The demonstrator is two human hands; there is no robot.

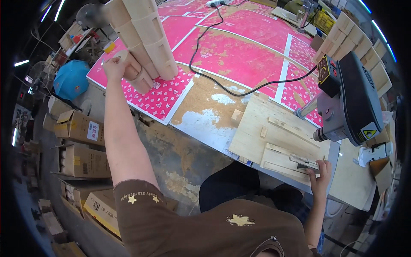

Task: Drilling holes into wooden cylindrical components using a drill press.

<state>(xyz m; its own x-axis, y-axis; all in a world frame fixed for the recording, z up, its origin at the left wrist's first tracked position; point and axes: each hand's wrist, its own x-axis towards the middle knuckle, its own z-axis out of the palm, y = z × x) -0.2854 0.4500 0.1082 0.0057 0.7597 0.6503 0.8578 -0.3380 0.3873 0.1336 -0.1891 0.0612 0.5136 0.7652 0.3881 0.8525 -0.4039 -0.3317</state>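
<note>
My left arm reaches out to the far left, where my left hand [114, 69] is closed on a pale round wooden block [130, 66]. That block sits on top of another wooden block [141, 82], beside tall stacks of the same pale wooden blocks [159, 55]. My right hand [321, 175] is at the near right, its fingers closed on the end of a narrow metal strip [304, 161]. The strip lies over a wooden jig board [274, 156] with raised battens. A black and grey bench drill [353, 103] stands just beyond this hand, its bit above the board.
A black cable [205, 36] runs across the pink patterned table covering [239, 55], which has sawdust on it. More wooden blocks [355, 43] are stacked at the far right. Cardboard boxes [83, 160] stand on the floor at left, near a blue umbrella [72, 79].
</note>
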